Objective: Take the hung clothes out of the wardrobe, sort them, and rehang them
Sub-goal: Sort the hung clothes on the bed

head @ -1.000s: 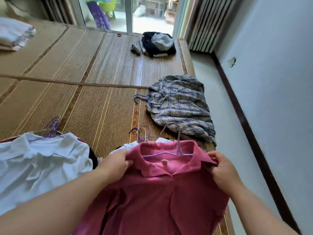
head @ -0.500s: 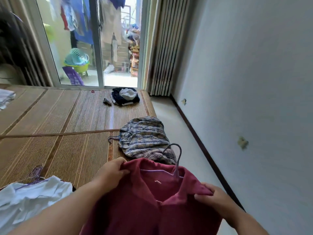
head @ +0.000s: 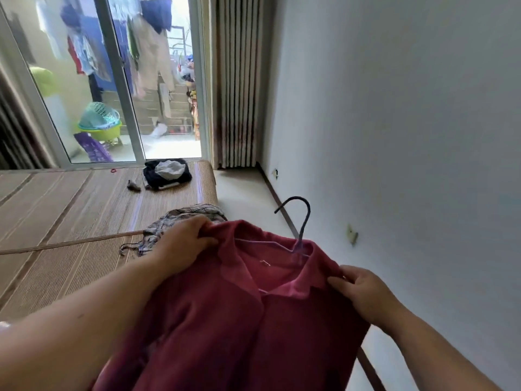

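A dark pink collared shirt [head: 225,320] hangs on a purple wire hanger [head: 301,221] whose hook sticks up above the collar. My left hand [head: 183,241] grips the shirt's left shoulder. My right hand [head: 363,294] pinches the right shoulder by the collar. The shirt is lifted off the bed and held over its right edge. Behind my left hand lies a plaid shirt [head: 183,218] on its own hanger, mostly hidden.
The bed with a woven straw mat [head: 70,215] fills the left. A dark and white clothes bundle [head: 166,173] lies at its far end. A glass sliding door [head: 118,80] and curtain [head: 236,80] stand behind. A white wall [head: 408,136] bounds the narrow floor strip on the right.
Both hands lifted the pink shirt off the bed and carried it to the right. The view tilted up and right, so the white garments at the lower left are out of sight.
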Available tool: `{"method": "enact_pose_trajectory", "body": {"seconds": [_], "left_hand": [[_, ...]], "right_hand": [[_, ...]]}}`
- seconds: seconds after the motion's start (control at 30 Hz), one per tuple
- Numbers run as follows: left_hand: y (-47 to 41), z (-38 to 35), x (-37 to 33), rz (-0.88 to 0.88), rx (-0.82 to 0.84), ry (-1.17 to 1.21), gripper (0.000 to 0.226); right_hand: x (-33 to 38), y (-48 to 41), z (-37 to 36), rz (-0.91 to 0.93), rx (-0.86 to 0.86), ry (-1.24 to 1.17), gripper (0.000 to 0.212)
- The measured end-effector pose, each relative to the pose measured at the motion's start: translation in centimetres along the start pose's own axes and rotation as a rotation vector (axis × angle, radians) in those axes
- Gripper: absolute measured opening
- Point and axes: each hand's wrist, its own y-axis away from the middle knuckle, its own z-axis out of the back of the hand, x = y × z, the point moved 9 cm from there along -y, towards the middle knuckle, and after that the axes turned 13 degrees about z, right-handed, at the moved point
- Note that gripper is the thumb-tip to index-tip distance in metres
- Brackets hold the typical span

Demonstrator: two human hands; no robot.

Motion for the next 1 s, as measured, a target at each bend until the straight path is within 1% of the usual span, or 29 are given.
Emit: {"method": "enact_pose_trajectory", "body": {"seconds": [0.07,0.17,0.3,0.37,0.47,0.5,0.53,0.6,0.73,0.83,1.0], "left_hand": [[-0.3,-2.8,-4.1,-0.012,0.026,0.032,0.019],[-0.9,-6.5,-8.3,0.002,0.025,0.055,0.014],[-2.7,-10.4,-11.1,0.036,0.049,0.045,0.005],[-4.2,-12.0,-11.2,0.076,0.067,0.069,0.005],[-6.8,-13.5,-10.8,0.118,0.071,0.113,0.026],[-7.8,-14.0,-10.6,0.125,0.069,0.131,0.029],[-8.8,-14.3,-10.3,0.137,0.059,0.144,0.028],[-11.2,-14.7,-9.5,0.179,0.032,0.162,0.019],[-18.1,-15.4,-7.8,0.201,0.023,0.199,0.017],[-23.8,-15.3,-7.0,0.221,-0.004,0.194,0.003],[-31.3,-15.1,-5.6,0.284,-0.031,0.154,0.008]], "right_hand": [[-2.2,0.2,4.4,-0.002,0.004,0.063,0.023],[-4.7,-0.8,9.7,0.007,-0.054,0.122,0.024],[-6.3,-4.6,12.8,0.073,-0.105,0.233,0.026],[-7.2,-7.2,13.6,0.098,-0.11,0.265,0.022],[-7.8,-11.7,14.2,0.143,-0.093,0.321,0.016],[-7.8,-13.4,14.4,0.159,-0.086,0.347,0.015],[-7.7,-15.0,14.5,0.176,-0.082,0.365,0.015],[-7.5,-18.7,14.6,0.207,-0.069,0.383,0.016],[-7.6,-27.0,14.3,0.253,-0.057,0.414,0.017],[-7.5,-33.8,14.1,0.268,-0.041,0.412,0.018],[-7.4,-43.5,13.5,0.284,-0.025,0.444,0.019]]}}
